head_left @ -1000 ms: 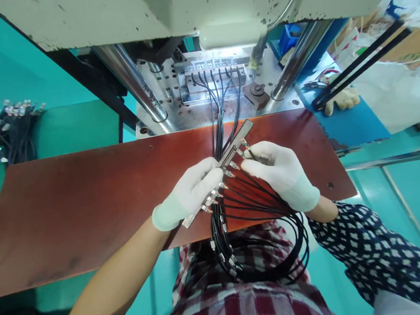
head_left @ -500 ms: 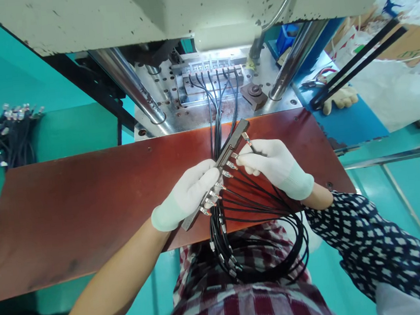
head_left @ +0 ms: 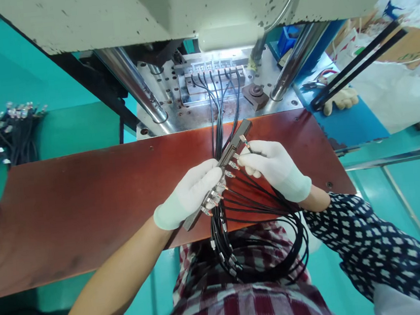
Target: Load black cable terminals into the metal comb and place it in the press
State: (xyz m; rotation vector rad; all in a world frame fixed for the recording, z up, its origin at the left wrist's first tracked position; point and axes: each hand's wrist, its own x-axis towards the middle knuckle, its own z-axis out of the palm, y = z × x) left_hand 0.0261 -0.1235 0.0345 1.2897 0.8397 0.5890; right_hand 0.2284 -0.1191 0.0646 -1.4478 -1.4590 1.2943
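Note:
My left hand, in a white glove, is closed around a long metal bar held at a slant over the brown board. Several small metal connectors on black cables sit in a row along the bar's right side. My right hand, gloved too, pinches a cable just behind its metal connector, close to the bar's upper end. From these connectors the black cables loop down in a coil over my lap. Other black cables run beneath the bar up to the press.
The brown board spans my front. Behind it stands a press with steel posts and a lit metal fixture holding cable ends. A cable bundle lies left; a glove and pliers lie on a blue surface right.
The connector in my right hand has shifted slightly left and down against the bar's upper end. My left hand keeps its hold on the bar; the whole view has shifted slightly.

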